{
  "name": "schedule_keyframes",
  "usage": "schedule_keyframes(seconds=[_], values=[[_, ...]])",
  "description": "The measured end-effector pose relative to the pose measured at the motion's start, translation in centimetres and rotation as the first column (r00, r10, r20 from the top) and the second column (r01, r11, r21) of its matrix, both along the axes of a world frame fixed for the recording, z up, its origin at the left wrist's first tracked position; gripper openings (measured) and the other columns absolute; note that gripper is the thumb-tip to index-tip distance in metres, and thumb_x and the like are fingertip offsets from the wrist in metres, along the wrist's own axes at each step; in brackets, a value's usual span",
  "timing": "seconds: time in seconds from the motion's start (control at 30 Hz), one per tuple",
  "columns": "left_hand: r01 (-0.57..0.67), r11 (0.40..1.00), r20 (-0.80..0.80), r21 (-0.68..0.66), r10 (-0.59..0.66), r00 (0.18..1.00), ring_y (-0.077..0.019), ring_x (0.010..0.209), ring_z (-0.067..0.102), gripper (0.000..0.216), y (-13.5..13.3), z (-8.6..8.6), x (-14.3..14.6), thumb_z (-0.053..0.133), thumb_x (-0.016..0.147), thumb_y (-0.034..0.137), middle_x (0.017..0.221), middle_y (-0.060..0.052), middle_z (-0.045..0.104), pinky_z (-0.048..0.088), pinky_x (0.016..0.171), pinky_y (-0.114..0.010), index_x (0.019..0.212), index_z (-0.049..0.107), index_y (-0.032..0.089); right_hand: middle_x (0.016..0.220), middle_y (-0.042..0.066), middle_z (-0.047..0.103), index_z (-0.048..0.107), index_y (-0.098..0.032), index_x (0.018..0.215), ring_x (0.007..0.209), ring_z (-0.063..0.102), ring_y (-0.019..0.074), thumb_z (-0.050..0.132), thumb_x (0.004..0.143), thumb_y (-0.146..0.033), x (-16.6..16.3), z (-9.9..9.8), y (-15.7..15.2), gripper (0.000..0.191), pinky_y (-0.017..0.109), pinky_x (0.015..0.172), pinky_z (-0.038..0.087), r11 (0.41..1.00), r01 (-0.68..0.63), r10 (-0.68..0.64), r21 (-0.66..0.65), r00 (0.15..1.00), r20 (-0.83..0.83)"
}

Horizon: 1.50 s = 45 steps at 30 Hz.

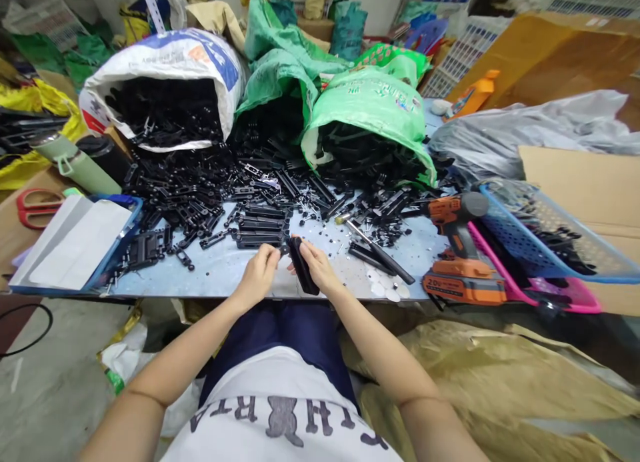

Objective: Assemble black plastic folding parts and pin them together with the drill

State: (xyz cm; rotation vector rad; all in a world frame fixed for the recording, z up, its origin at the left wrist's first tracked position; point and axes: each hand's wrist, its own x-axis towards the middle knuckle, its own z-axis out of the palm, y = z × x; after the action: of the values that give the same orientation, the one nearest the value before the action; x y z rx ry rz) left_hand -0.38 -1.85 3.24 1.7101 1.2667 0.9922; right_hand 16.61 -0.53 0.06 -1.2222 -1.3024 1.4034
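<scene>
My right hand [319, 265] is wrapped round a long black plastic part [303, 269], held tilted near the table's front edge. Close beside it, my left hand [260, 267] has its thumb and fingers pinched together at the part's upper end; whatever small piece lies between them is too small to make out. Just beyond my hands lie several black plastic bars [263, 227] in a neat stack. A hammer [377, 249] with a dark handle rests to the right, next to more black bars [371, 259].
Loose black parts [185, 195] cover the table's back, spilling from a white sack [165, 55] and green sacks [367, 105]. An orange cordless drill [463, 249] stands at the right, beside a blue basket [560, 249]. At left are a paper-topped blue tray [127, 232], red scissors [37, 209] and a green bottle [75, 162].
</scene>
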Motion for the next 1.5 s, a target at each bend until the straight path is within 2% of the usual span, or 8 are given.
schedule_keyframes(seconds=[0.13,0.37,0.53,0.67,0.8,0.97,1.1,1.5], values=[[0.003,1.000,0.090,-0.006,-0.003,0.996,-0.0071,0.055,0.051,0.036,-0.1,-0.6,1.3,0.047,0.088,0.033,0.079,0.001,0.055,0.043,0.055,-0.021,0.121,0.047,0.018,0.066,0.000,0.058,0.045,-0.019,0.132,0.054,0.058,0.0129,0.042,0.084,-0.059,-0.4,1.1,-0.2,0.063,0.028,0.052,0.053,1.000,0.010,-0.009,0.014,0.997,-0.072],[-0.096,0.935,-0.042,0.341,0.117,0.992,-0.0125,0.085,0.055,0.034,-0.7,-1.0,1.6,0.044,0.091,0.028,0.092,-0.005,0.054,0.047,0.077,-0.026,0.122,0.055,0.021,0.087,0.002,0.053,0.046,-0.028,0.132,0.060,0.055,0.0080,0.047,0.089,-0.039,1.0,1.2,-0.3,0.044,0.025,0.061,0.051,0.878,-0.150,0.027,0.455,0.964,0.266],[-0.307,0.843,0.117,0.441,0.285,0.951,-0.0138,0.089,0.055,0.034,-0.6,-1.3,3.1,0.039,0.093,0.026,0.096,-0.008,0.055,0.048,0.080,-0.028,0.123,0.053,0.019,0.094,0.005,0.055,0.041,-0.025,0.135,0.065,0.055,0.0104,0.041,0.092,-0.040,-1.7,1.2,-1.1,0.046,0.027,0.065,0.052,0.838,-0.014,-0.117,0.545,0.972,0.205],[-0.243,0.901,0.056,0.360,0.240,0.969,-0.0167,0.097,0.055,0.034,-0.6,-2.9,2.6,0.036,0.094,0.026,0.103,-0.009,0.057,0.047,0.086,-0.033,0.122,0.053,0.018,0.101,0.006,0.057,0.035,-0.025,0.139,0.071,0.057,0.0122,0.037,0.093,-0.041,-1.4,0.5,-1.3,0.049,0.029,0.070,0.051,0.862,-0.168,-0.026,0.477,0.927,0.373],[-0.235,0.938,-0.186,0.253,0.286,0.940,-0.0231,0.113,0.049,0.047,-0.9,-4.7,1.2,0.038,0.089,0.019,0.122,-0.014,0.048,0.043,0.094,-0.042,0.136,0.036,0.020,0.111,0.009,0.058,0.044,-0.021,0.133,0.098,0.055,0.0209,0.034,0.093,-0.041,4.0,-0.6,-0.7,0.045,0.037,0.087,0.045,0.894,-0.244,-0.110,0.375,0.693,0.712],[0.506,0.838,-0.704,0.203,-0.234,0.670,-0.0268,0.122,0.041,0.047,0.5,-4.7,0.6,0.045,0.082,0.009,0.119,-0.008,0.055,0.019,0.105,-0.057,0.125,0.051,0.029,0.111,0.017,0.057,0.051,-0.010,0.122,0.102,0.048,0.0280,0.039,0.090,-0.032,13.5,-1.2,3.1,0.041,0.040,0.089,0.040,0.899,-0.049,-0.417,0.435,0.206,0.885],[0.593,0.797,-0.849,0.112,-0.233,0.473,-0.0217,0.094,0.055,0.039,1.5,-4.1,1.3,0.037,0.088,0.009,0.093,-0.009,0.062,0.036,0.091,-0.045,0.123,0.052,0.018,0.113,0.017,0.055,0.053,-0.011,0.116,0.104,0.046,0.0273,0.032,0.091,-0.023,16.3,-0.3,8.7,0.035,0.036,0.083,0.040,0.911,-0.001,-0.412,0.412,-0.005,0.911],[0.348,0.931,-0.876,0.113,-0.072,0.477,-0.0251,0.094,0.054,0.043,2.1,-6.1,2.9,0.037,0.085,0.003,0.096,-0.015,0.062,0.039,0.078,-0.040,0.124,0.051,0.013,0.096,0.023,0.062,0.053,0.000,0.110,0.098,0.057,0.0286,0.073,0.066,-0.015,14.1,3.6,19.9,0.051,0.039,0.080,0.046,0.795,0.605,-0.257,0.034,0.287,0.923]])
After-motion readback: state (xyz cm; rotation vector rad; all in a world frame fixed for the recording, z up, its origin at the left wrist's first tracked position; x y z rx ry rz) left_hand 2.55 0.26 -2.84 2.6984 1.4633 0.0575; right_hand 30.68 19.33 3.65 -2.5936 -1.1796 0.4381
